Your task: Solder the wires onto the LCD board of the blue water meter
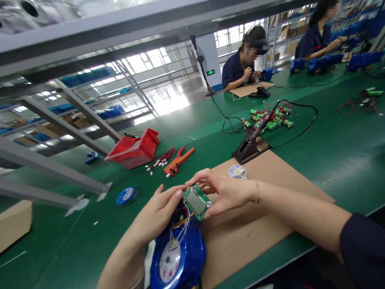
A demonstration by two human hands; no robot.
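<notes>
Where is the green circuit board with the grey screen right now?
Near the middle of the head view, the green circuit board is held in the right hand, beside the left hand, at the far end of the blue housing.

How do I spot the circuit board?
At the green table, find the blue housing with a round dial. At its far end, between the left hand and right hand, is the circuit board: small, green, set apart by its grey display.

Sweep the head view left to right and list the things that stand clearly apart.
Cardboard piece → small blue part → red bin → green circuit board → pile of green cylinders → separate wired cylinders near the right edge.
</notes>
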